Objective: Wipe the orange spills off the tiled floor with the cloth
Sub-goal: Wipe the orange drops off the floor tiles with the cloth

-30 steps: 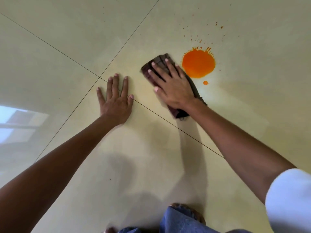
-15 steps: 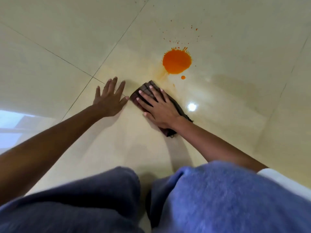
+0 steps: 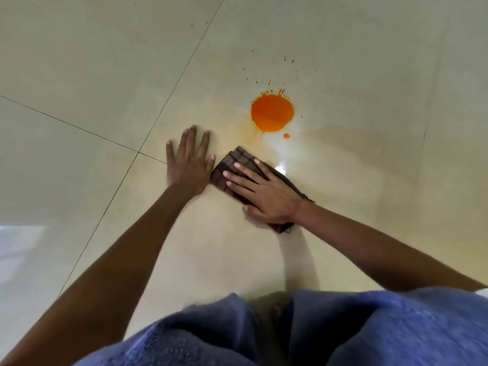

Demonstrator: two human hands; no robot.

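Observation:
A round orange spill (image 3: 272,112) lies on the cream tiled floor (image 3: 92,62), with a small drop (image 3: 286,136) just below it and fine specks (image 3: 264,81) above. A faint orange smear (image 3: 249,133) trails from the spill toward a folded dark brown checked cloth (image 3: 237,161). My right hand (image 3: 264,191) presses flat on the cloth, its fingers spread over it. The cloth's near end pokes out under the wrist. My left hand (image 3: 188,161) rests flat on the floor with fingers apart, right beside the cloth's left edge.
Grout lines (image 3: 148,154) cross to the left of my left hand. My knees in blue shorts (image 3: 343,331) fill the bottom of the view. A bright window reflection (image 3: 18,249) shows on the floor at the left. A light glare (image 3: 281,167) sits next to the cloth.
My right hand slid the cloth from beside the spill back toward me, leaving a faint orange smear. My left hand stayed planted and is now flatter. My knees have come into view.

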